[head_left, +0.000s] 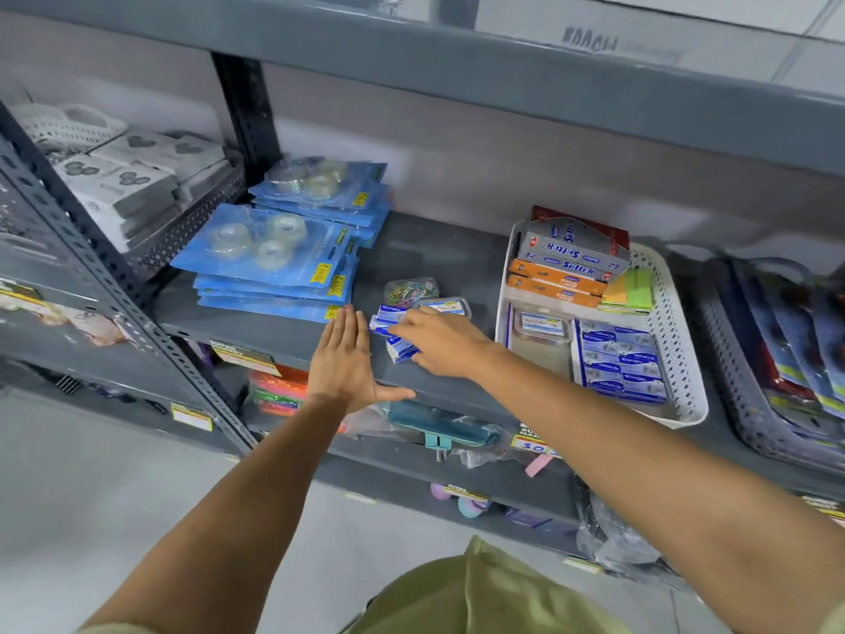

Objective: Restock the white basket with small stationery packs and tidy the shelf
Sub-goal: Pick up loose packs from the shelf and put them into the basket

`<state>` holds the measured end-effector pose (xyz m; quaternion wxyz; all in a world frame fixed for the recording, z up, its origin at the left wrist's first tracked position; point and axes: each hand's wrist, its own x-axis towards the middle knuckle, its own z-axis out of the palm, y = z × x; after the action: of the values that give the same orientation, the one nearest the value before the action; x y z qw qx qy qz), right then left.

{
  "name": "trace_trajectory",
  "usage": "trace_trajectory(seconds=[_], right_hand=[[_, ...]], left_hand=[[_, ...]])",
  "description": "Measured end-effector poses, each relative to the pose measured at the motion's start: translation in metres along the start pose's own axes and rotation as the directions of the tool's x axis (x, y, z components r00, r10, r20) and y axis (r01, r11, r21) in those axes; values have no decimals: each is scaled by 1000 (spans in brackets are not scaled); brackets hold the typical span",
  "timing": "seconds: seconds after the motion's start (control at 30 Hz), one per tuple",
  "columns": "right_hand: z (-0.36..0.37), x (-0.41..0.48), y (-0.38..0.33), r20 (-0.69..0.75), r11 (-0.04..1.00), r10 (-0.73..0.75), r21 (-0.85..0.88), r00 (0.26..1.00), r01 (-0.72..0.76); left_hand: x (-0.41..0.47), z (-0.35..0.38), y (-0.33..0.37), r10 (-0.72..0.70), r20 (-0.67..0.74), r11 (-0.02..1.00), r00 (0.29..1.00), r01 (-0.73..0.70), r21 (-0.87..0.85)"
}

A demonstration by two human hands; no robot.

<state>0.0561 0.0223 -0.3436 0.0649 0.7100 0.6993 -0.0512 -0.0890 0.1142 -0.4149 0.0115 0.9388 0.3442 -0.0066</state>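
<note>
Small blue-and-white stationery packs (397,334) lie loose on the grey shelf (434,249), left of the white basket (681,359). My right hand (441,345) lies over these packs, fingers curled around some of them. My left hand (344,359) rests flat on the shelf edge just left of the packs, fingers straight and together, holding nothing. Behind the packs sit a clear box of coloured paper clips (410,289) and a clear lidded box (446,307). The basket holds rows of the same blue packs (622,359), grey and orange boxes (567,267) and coloured sticky notes (631,290).
Two stacks of blue tape blister cards (274,258) fill the shelf's left side. A grey perforated tray (772,359) with carded goods stands right of the basket. The lower shelf holds a teal pouch (439,425) and plastic-wrapped items. White boxes (132,176) sit on the neighbouring rack.
</note>
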Motion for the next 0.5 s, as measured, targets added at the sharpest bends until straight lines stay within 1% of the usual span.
trace_trajectory(seconds=[0.13, 0.3, 0.5], right_hand=[[1, 6, 0, 6, 1000, 7, -1, 1000, -7], [-8, 14, 0, 67, 999, 16, 27, 998, -18], [-10, 17, -1, 94, 997, 42, 64, 995, -48]], left_hand=[[1, 2, -1, 7, -5, 1000, 1000, -7, 5], [1, 2, -1, 11, -3, 1000, 1000, -11, 14], [3, 4, -1, 23, -10, 1000, 1000, -23, -3]])
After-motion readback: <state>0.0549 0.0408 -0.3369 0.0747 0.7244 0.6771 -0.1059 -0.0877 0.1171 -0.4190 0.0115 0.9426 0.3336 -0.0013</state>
